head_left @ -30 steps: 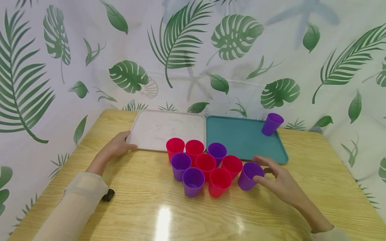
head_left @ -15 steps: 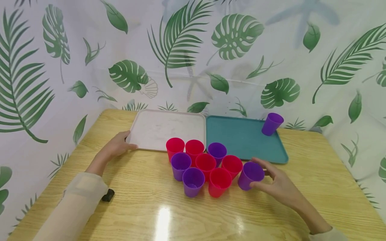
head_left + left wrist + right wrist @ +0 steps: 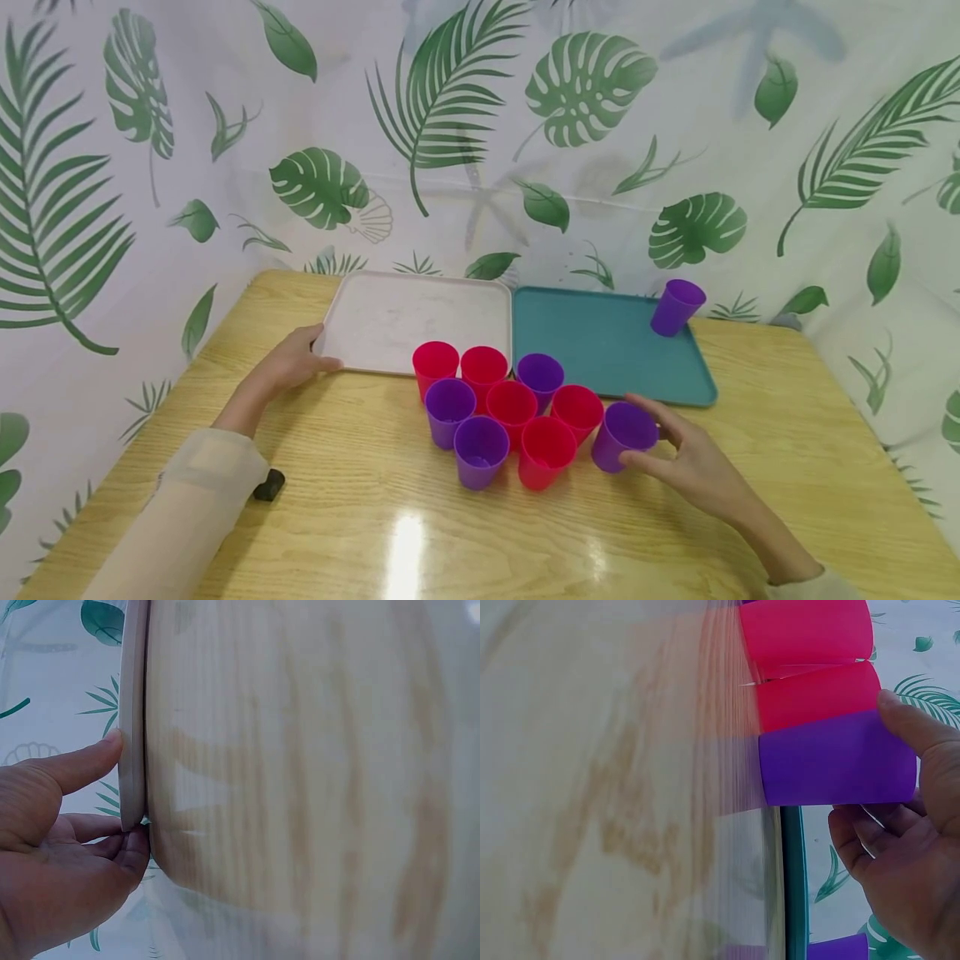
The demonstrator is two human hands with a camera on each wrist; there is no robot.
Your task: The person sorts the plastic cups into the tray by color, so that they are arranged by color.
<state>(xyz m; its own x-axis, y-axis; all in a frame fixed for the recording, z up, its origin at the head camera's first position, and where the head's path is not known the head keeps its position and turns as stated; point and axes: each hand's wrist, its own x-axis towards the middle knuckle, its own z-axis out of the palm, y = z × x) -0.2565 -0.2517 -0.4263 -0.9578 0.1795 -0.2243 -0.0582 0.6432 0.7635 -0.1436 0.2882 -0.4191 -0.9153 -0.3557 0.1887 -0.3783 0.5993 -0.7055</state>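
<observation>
My left hand grips the front left corner of the white tray. In the left wrist view its thumb presses on the tray's rim, with the fingers curled at the corner. On the right, my right hand holds a purple cup near its rim, thumb on the near side and fingers round the far side. That cup stands upright on the table, at the right end of a cluster of red and purple cups. In the right wrist view, a red cup sits right beside the held purple cup.
A teal tray lies right of the white tray, edge to edge. One purple cup stands at its back right corner. Red cups and purple cups stand before both trays. A small black object shows by the left sleeve.
The right thumb has moved left onto the near side of the purple cup, and the hand has taken hold of it. The left hand and the other cups have not moved.
</observation>
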